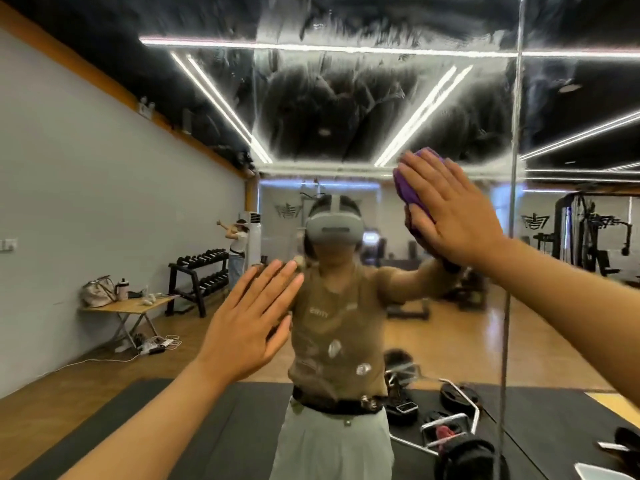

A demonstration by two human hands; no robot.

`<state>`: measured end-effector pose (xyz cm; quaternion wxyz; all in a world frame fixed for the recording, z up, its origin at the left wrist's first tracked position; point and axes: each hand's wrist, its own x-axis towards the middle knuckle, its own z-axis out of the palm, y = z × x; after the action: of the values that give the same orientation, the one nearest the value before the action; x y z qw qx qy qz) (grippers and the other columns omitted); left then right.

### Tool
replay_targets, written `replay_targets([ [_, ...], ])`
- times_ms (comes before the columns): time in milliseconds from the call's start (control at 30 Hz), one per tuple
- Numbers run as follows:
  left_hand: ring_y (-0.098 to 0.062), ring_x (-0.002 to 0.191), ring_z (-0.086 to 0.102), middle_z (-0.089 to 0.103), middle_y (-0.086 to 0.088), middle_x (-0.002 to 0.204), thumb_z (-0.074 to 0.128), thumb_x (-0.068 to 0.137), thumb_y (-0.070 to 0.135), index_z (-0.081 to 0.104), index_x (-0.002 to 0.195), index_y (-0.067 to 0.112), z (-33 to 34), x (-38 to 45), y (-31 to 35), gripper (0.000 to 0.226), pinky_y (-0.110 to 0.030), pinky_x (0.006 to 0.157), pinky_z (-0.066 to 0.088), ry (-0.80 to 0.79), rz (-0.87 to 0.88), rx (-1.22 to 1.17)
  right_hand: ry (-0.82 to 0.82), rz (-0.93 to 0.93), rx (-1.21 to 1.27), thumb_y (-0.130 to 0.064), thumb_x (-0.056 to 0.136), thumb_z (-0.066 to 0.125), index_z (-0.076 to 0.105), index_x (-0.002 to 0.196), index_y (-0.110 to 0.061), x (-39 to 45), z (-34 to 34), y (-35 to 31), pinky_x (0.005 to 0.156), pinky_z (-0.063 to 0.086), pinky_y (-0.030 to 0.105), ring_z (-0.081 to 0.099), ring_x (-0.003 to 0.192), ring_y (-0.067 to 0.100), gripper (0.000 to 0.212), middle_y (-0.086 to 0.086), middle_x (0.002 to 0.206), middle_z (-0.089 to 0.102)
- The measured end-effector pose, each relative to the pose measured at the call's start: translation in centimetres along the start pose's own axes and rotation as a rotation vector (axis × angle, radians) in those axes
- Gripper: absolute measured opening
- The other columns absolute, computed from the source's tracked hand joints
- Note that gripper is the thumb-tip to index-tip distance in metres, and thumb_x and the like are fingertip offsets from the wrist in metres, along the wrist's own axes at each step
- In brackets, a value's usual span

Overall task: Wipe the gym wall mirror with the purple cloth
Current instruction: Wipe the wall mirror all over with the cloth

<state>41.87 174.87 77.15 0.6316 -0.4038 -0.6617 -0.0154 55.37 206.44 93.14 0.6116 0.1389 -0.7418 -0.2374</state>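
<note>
Pressing one purple cloth (412,192) flat on the mirror (346,109), right hand (453,216) open-fingered; left hand (249,327) spread, empty.

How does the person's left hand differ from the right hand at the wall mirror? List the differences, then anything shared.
1. The right hand presses the crumpled purple cloth against the large wall mirror; the left hand is bare.
2. The right hand is raised high; the left hand sits lower.
3. The right hand's fingers point up-left; the left hand's point up-right.

Shared: both are open with straight fingers, facing the glass.
</note>
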Motion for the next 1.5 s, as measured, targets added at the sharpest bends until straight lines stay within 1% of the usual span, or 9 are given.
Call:
replay_targets([
  [133, -0.026, 0.154, 0.021, 0.023, -0.01, 0.166, 0.044, 0.102, 0.033, 0.035, 0.155, 0.009, 0.6, -0.8, -0.4, 0.059, -0.046, 0.125, 0.017, 0.032, -0.035, -0.012, 0.111, 0.229, 0.086, -0.027, 0.1, 0.042, 0.035, 0.154, -0.006, -2.7, 2.2, -7.2, 0.123, 0.02, 0.051, 0.023, 0.152, 0.033, 0.059, 0.016, 0.162, 0.032],
  [333, -0.025, 0.154, 0.021, 0.024, -0.011, 0.166, 0.043, 0.101, 0.035, 0.032, 0.156, 0.008, 0.8, -0.8, -0.5, 0.062, -0.045, 0.125, 0.017, 0.036, -0.053, -0.031, -0.25, -0.372, -0.032, -0.036, 0.096, 0.051, 0.029, 0.159, -0.019, -12.9, 3.8, -15.9, 0.125, 0.014, 0.044, 0.017, 0.155, 0.024, 0.068, 0.001, 0.166, 0.025],
  [567, -0.024, 0.154, 0.018, 0.02, -0.01, 0.167, 0.042, 0.101, 0.038, 0.029, 0.157, 0.007, 0.2, -1.5, -2.4, 0.066, -0.042, 0.127, 0.011, 0.015, -0.091, -0.054, -0.472, -1.018, 0.098, -0.033, 0.105, 0.031, 0.042, 0.154, -0.017, -5.5, 2.2, -7.4, 0.123, 0.021, 0.042, 0.021, 0.153, 0.015, 0.053, -0.001, 0.163, 0.031],
  [733, -0.024, 0.154, 0.018, 0.019, -0.011, 0.167, 0.044, 0.1, 0.038, 0.03, 0.156, 0.007, 0.5, -2.2, -4.1, 0.066, -0.042, 0.127, 0.01, 0.05, -0.101, -0.018, -0.106, -0.267, -0.059, -0.032, 0.103, 0.036, 0.034, 0.156, -0.014, 5.2, 0.2, -0.6, 0.123, 0.018, 0.043, 0.028, 0.151, 0.026, 0.056, 0.007, 0.162, 0.033],
  [900, -0.025, 0.154, 0.021, 0.025, -0.012, 0.165, 0.042, 0.101, 0.039, 0.034, 0.154, 0.005, 1.1, -2.4, -4.2, 0.064, -0.044, 0.126, 0.014, 0.093, -0.097, -0.023, 0.168, 0.224, 0.043, -0.024, 0.098, 0.041, 0.037, 0.152, -0.004, 5.5, 2.7, -5.9, 0.125, 0.007, 0.036, 0.026, 0.149, 0.034, 0.058, 0.018, 0.159, 0.036],
  [967, -0.025, 0.153, 0.022, 0.027, -0.013, 0.164, 0.042, 0.101, 0.038, 0.036, 0.153, 0.004, 1.2, -2.4, -4.3, 0.063, -0.043, 0.126, 0.013, 0.113, -0.097, -0.021, 0.166, 0.177, 0.086, -0.023, 0.097, 0.045, 0.039, 0.151, -0.002, 4.0, 3.8, -10.1, 0.125, 0.013, 0.043, 0.025, 0.15, 0.034, 0.058, 0.02, 0.158, 0.036],
  [1133, -0.024, 0.155, 0.017, 0.016, -0.014, 0.167, 0.037, 0.103, 0.039, 0.026, 0.157, 0.003, 1.3, -2.6, -4.5, 0.066, -0.041, 0.127, 0.01, 0.074, -0.108, -0.049, -0.181, -0.365, 0.028, -0.034, 0.094, 0.053, 0.032, 0.157, -0.013, -4.9, 5.6, -19.9, 0.127, 0.01, 0.044, 0.016, 0.155, 0.026, 0.069, 0.008, 0.164, 0.027],
  [1367, -0.027, 0.153, 0.021, 0.021, -0.015, 0.166, 0.032, 0.105, 0.036, 0.029, 0.156, 0.002, 1.0, -2.7, -4.3, 0.061, -0.043, 0.126, 0.014, 0.07, -0.142, -0.108, -0.443, -0.888, 0.1, -0.032, 0.101, 0.036, 0.034, 0.157, -0.014, -3.7, 5.4, -17.1, 0.127, 0.009, 0.04, 0.014, 0.155, 0.017, 0.058, 0.002, 0.165, 0.026],
  [1500, -0.027, 0.154, 0.02, 0.022, -0.017, 0.165, 0.042, 0.1, 0.03, 0.03, 0.155, 0.001, 1.0, -2.5, -4.4, 0.063, -0.04, 0.127, 0.012, 0.111, -0.145, -0.148, -0.34, -0.729, 0.071, -0.031, 0.102, 0.037, 0.035, 0.156, -0.012, 3.3, 4.2, -12.4, 0.127, 0.01, 0.039, 0.02, 0.154, 0.018, 0.057, 0.005, 0.163, 0.029],
])
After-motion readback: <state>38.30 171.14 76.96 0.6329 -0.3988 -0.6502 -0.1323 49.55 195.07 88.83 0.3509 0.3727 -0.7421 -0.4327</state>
